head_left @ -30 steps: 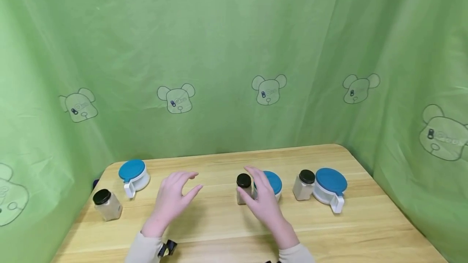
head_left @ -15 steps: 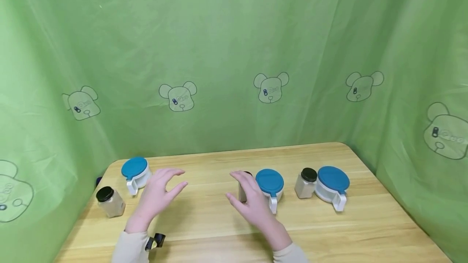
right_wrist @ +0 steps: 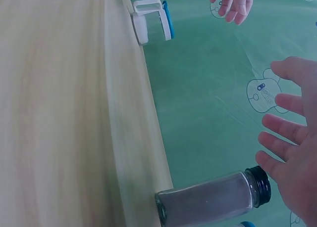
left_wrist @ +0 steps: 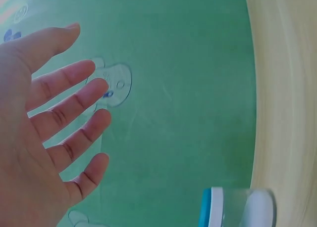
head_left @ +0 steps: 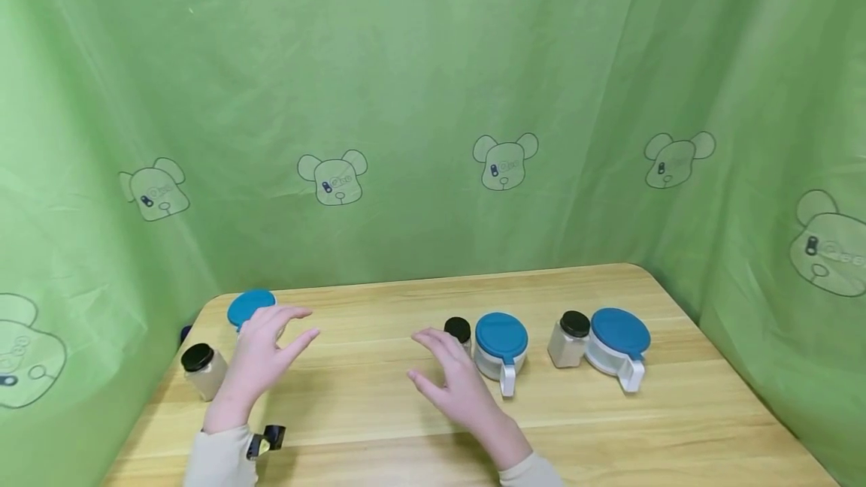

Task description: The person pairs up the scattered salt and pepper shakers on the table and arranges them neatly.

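Note:
My left hand (head_left: 260, 352) hovers over the table's left side, fingers apart and gently bent, holding nothing. Behind it, partly covered, stands a white-handled jar with a blue lid (head_left: 249, 305). To its left is a glass spice jar with a black lid (head_left: 206, 373). My right hand (head_left: 455, 385) is also raised and bare, its fingers spread in the right wrist view. It partly hides a second black-lidded jar (head_left: 458, 329), which shows whole-bodied with greyish contents in the right wrist view. Right beside that jar stands another blue-lidded jar (head_left: 501, 340), its handle toward me.
Farther right, a third black-lidded jar (head_left: 567, 340) stands against a third blue-lidded jar (head_left: 619, 337). The wooden table (head_left: 379, 412) has rounded back corners. A green curtain (head_left: 419, 96) with bear-head prints hangs behind and on both sides.
Both hands have moved left, the left one farther, now covering part of the left blue-lidded jar. The right hand has uncovered the middle blue-lidded jar. The view has shifted slightly.

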### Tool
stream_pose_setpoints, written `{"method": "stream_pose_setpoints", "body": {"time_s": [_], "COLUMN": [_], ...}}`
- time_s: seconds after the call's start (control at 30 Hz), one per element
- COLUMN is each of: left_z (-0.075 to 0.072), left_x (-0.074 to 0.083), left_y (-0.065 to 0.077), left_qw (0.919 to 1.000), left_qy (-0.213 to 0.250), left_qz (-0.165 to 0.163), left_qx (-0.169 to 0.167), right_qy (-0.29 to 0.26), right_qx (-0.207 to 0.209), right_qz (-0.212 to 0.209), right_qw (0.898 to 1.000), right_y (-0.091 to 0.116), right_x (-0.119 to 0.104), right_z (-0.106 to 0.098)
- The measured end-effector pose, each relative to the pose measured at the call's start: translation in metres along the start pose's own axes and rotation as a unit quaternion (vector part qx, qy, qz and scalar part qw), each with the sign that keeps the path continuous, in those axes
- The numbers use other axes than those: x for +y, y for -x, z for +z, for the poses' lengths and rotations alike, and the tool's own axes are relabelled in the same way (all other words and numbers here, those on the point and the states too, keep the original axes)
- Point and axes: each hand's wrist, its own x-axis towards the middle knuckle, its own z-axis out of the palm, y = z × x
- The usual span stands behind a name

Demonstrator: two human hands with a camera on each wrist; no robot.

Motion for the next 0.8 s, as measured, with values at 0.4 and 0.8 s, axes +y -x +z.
{"method": "stream_pose_setpoints", "body": {"time_s": [0.4, 0.8], "left_z": [-0.026, -0.048], "left_x": [-0.023, -0.037], "left_y": [0.007, 0.016], "left_qw": [0.9977, 0.9925], "left_qy": [0.002, -0.018], "left_qz": [-0.067, -0.121], "left_qx": [0.003, 0.013], "right_qy": [-0.003, -0.030], "right_qx": [-0.044, -0.096], "right_qz": [0.017, 0.036], "right_qw": [0.999, 0.994], "right_y": [0.004, 0.006], "right_x": [0.001, -0.008], "right_z": [0.012, 0.020]}}
